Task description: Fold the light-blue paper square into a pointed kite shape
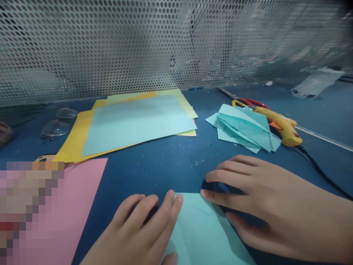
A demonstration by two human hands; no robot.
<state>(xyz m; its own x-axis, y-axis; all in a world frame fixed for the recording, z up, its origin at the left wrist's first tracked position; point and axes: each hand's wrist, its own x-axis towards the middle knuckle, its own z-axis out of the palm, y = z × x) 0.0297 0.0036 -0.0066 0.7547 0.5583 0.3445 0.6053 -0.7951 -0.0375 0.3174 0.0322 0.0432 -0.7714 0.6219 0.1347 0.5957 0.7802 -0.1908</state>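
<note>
Head view: the sheet is lying at 6 o'clock; left hand and right hand, unclenched, are touching its 11 and 1 o'clock corners, apparently for steadying.

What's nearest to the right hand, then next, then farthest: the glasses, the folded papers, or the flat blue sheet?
1. Folded papers: just beyond the right hand.
2. Flat blue sheet: farther left, on yellow paper.
3. Glasses: farthest, over at the left.
</note>
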